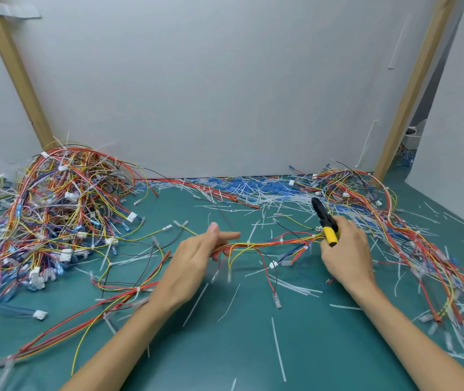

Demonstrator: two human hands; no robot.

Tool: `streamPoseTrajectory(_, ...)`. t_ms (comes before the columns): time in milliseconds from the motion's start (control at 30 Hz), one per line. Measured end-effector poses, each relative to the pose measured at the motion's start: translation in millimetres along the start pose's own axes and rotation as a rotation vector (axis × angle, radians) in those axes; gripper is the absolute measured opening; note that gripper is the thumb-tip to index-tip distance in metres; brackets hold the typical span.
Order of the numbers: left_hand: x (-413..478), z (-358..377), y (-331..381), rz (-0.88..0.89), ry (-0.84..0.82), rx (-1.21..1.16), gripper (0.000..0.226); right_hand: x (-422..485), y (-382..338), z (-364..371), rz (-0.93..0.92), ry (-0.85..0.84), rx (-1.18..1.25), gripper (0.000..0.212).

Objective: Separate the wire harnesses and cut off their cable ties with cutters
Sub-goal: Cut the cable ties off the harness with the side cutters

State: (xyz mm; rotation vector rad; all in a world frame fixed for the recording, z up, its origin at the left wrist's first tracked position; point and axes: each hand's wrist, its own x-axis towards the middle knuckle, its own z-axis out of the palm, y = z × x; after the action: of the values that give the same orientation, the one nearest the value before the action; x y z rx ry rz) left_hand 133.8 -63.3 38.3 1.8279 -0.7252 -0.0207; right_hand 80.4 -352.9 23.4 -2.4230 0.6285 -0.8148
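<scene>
— Judging by the litter, we are well into this: cut-off white plastic tie strips (278,349) lie all over the green table (225,348), thickest along the far edge by the white wall, with loose blue-sleeved terminals (253,185) heaped among them.

— And what are we working on just now?

— One long harness of red, yellow and orange wires (267,244), stretched between our hands in the middle of the table. Our left hand (197,255) grips it with the lower fingers, the thumb and forefinger pointing loose above it. Our right hand (346,249) has its fingers wrapped round the yellow-and-black handled cutters (327,222), nose tilted up and away, not on any tie (whether the blades stand apart we cannot tell).

— So this one is not finished?

— No. We can see at least one small white cable tie (248,244) cinched round it between the hands, and another tie (138,290) on the stretch trailing toward our left.

— And what remains?

— Most of the work, we think. The big tangled pile of multicoloured wire harnesses with white connectors (53,207) on the left looks unsorted, many ties still on. The smaller heap of loose wires (366,198) on the right may be the finished lot, though we cannot be sure.
</scene>
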Motion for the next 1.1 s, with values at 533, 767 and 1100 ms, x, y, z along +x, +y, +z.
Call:
streamPoseTrajectory(533, 1, 12, -17, 0.179, 0.246, 0.733, 0.025, 23, 14, -32, 0.129, -0.288, 0.151, 0.068)
streamPoseTrajectory(767, 3, 5, -22, 0.129, 0.239, 0.669, 0.053, 28, 27, -34, 0.638, 0.01, 1.066, 0.04)
streamPoseTrajectory(1100, 2, 4, -23, 0.107, 0.178, 0.6, 0.06, 18, -1, -39, 0.57, -0.035, 1.388, 0.04)
